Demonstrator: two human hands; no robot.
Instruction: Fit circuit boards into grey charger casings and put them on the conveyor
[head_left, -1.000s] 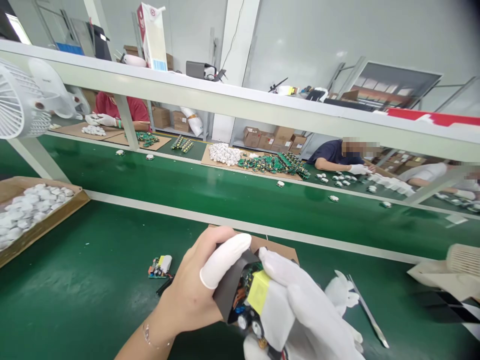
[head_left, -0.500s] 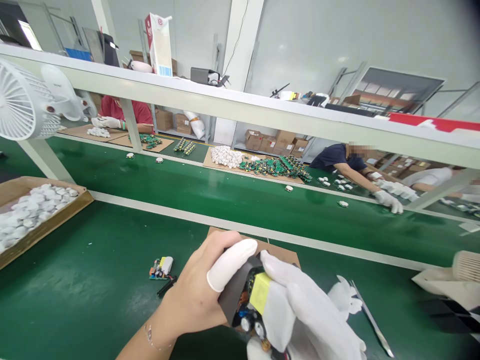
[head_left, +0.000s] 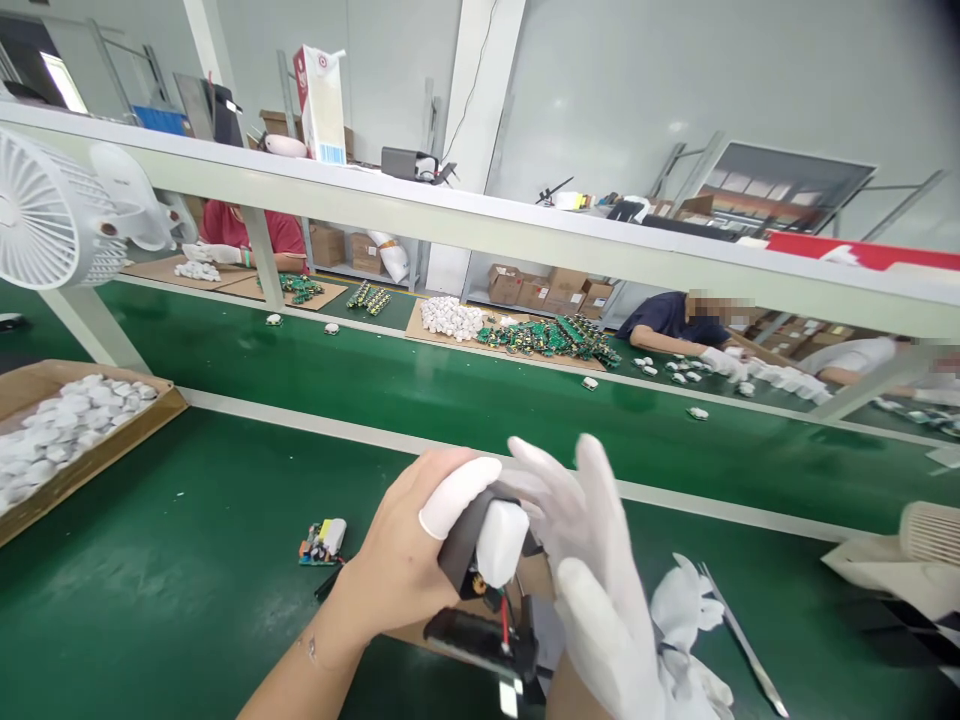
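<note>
My left hand [head_left: 401,560], bare with white finger cots, grips a small black housing [head_left: 461,545] with a white part [head_left: 501,540] and electronics inside it, above a cardboard sheet. Wires run down from it to a black piece [head_left: 480,640] below. My right hand [head_left: 592,560], in a white glove, is lifted beside the housing with its fingers spread; it appears to hold nothing. A small circuit board with a white part [head_left: 322,541] lies on the green table to the left.
A cardboard tray of white parts [head_left: 67,430] sits at left, under a white fan [head_left: 41,215]. A white glove [head_left: 686,620] and a metal strip [head_left: 742,630] lie at right. Across the green conveyor [head_left: 480,390], other people work beside piles of green boards [head_left: 547,335].
My right hand has let go of the assembly and opened its fingers. The housing has turned in my left hand, hiding the yellow component and showing a white part.
</note>
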